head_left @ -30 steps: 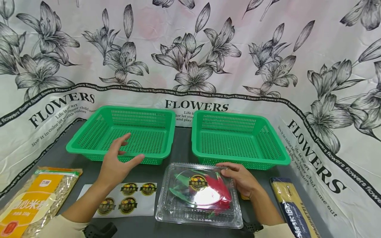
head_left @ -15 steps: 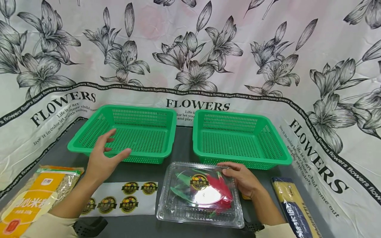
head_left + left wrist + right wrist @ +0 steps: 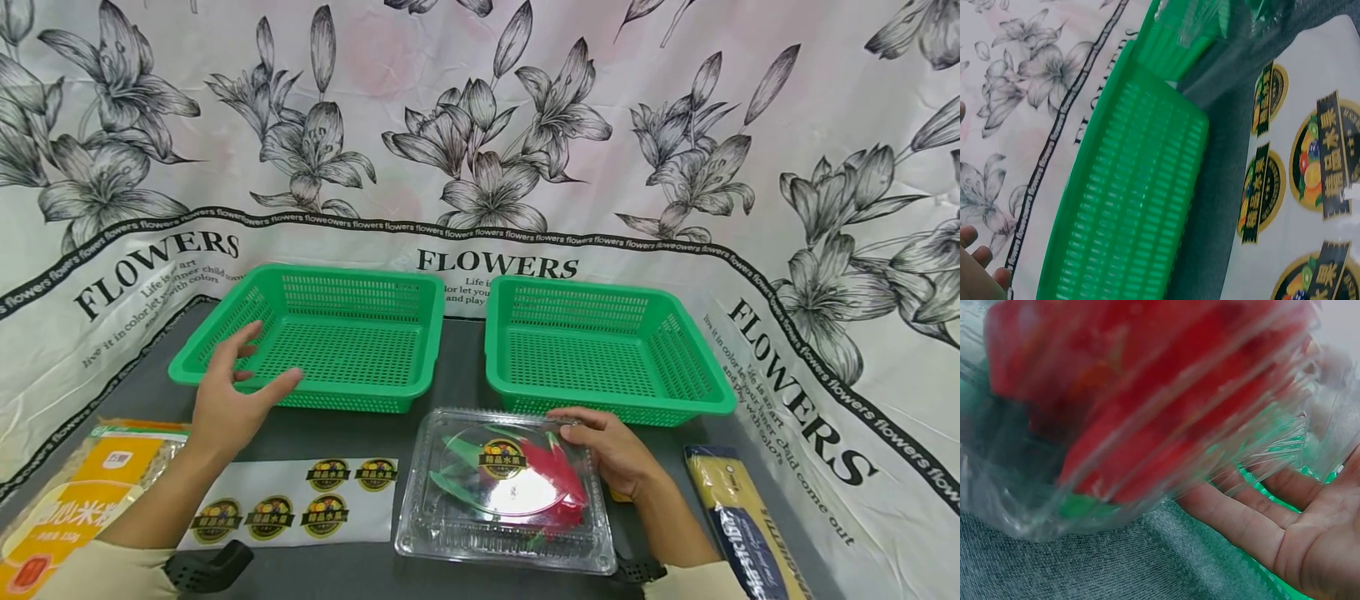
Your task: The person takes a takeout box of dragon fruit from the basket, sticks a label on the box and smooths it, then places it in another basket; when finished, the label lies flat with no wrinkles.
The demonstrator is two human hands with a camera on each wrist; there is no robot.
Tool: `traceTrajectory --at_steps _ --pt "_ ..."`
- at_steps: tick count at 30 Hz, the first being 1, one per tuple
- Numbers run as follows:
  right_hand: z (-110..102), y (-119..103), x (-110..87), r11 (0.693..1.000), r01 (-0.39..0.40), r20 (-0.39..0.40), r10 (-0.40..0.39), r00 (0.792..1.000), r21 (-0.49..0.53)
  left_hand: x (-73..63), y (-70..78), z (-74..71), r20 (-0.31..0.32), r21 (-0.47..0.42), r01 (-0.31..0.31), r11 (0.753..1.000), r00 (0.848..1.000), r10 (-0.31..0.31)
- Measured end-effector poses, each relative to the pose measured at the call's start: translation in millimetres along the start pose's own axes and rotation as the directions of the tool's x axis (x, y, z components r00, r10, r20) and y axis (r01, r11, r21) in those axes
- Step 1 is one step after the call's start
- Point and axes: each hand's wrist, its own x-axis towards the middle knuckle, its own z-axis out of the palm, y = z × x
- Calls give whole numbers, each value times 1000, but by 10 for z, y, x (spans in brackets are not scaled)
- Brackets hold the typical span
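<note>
My right hand [image 3: 618, 454] grips the right side of a clear plastic fruit box [image 3: 427, 521], thumb on the lid's edge. Seen from the right wrist, its fingers [image 3: 1235, 519] reach in under the box. Through the lid shows a red dragon fruit [image 3: 553, 479] with green tips, and a round black-and-gold sticker [image 3: 502, 460] is on the lid. My left hand [image 3: 232, 404] hovers in front of the left green basket [image 3: 360, 400], fingers spread, holding nothing. Just below it lies a white sheet of several such stickers [image 3: 360, 508].
A second green basket [image 3: 607, 408] stands behind the box, and both baskets have nothing in them. At the left lies a yellow bag [image 3: 93, 475] of dry food; at the right, a spaghetti pack [image 3: 723, 500]. A floral curtain [image 3: 480, 125] closes off the back.
My left hand has moved left, off the sticker sheet, uncovering more stickers. The right hand and the fruit box have stayed in place.
</note>
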Motion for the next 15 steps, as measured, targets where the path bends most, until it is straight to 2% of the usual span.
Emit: traceTrajectory --at_steps 8,15 --pt "2 0 -4 1000 1 15 -1 1000 6 43 -103 -101 -23 2 31 1000 999 -31" --pt "-1 9 11 999 -6 27 4 1000 40 81 -191 -189 -62 18 25 1000 998 -24"
